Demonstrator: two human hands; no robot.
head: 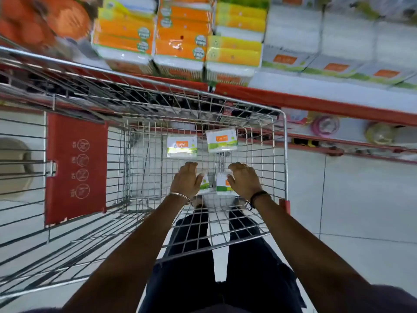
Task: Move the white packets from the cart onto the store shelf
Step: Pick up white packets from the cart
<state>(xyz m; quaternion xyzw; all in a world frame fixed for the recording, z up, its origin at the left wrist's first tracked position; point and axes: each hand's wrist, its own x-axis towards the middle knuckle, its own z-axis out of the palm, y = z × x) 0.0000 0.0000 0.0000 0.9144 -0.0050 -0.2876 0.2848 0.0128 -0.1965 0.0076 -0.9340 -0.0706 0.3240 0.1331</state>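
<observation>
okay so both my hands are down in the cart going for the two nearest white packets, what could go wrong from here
1. Your left hand and right hand each lie against a near packet from the outer side, with no full grip visible, so one may slip back onto the cart floor.
2. The two far packets lie deeper in and could be left behind.
3. The shelf already looks tightly stacked, so finding space one-handed might be awkward.
</observation>
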